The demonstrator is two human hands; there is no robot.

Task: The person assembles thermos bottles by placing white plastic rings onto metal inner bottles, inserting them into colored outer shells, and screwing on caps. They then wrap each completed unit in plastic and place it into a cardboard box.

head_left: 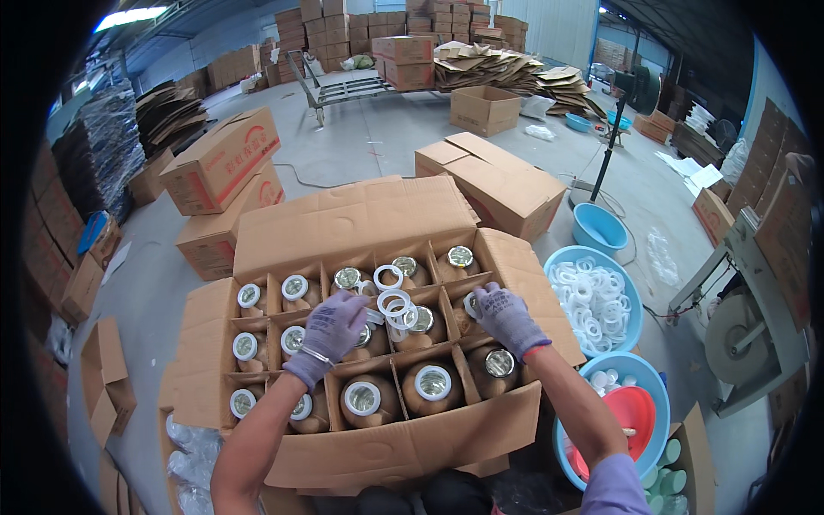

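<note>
A divided cardboard box (386,452) holds several brown glass flask liners (372,396) with silvery mouths, many wearing white plastic rings (433,383). My left hand (337,329), in a grey-purple glove, is closed above the middle row; its fingertips are partly hidden beside loose white rings (394,304) lying across the dividers and liner tops. At the right column's middle compartment, my gloved right hand (508,316) curls its fingers at a liner's mouth, gripping the white ring (470,305) around it. The front right liner (499,363) has a bare silvery mouth, as do some in the back row.
To the right, a blue basin (636,296) holds many white rings; a nearer basin (659,399) holds a red bowl (639,412) and white pieces. Closed cartons (493,176) stand beyond the box. A fan (635,90) on a pole and a wheeled machine (738,343) are at right.
</note>
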